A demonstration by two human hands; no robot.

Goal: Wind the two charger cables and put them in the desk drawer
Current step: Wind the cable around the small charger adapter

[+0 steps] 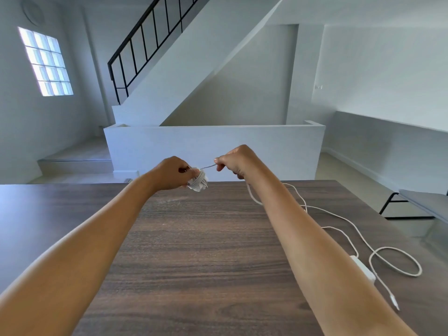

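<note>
My left hand (173, 173) grips a white charger plug (199, 181) with white cable wound around it, held above the far edge of the dark wood desk (194, 251). A short taut stretch of that cable runs to my right hand (236, 160), which pinches it. From my right hand the loose white cable (344, 219) trails down onto the desk's right side. A second white charger block (362, 267) lies near my right forearm, its cable in a loop (397, 263) with a plug end (394, 300) by the desk edge. No drawer is visible.
Beyond the desk stand a low white wall (213, 149), a staircase with a black railing (145, 44) and a step (75, 161) at left. A grey bench with black legs (417, 202) is off the desk's right side.
</note>
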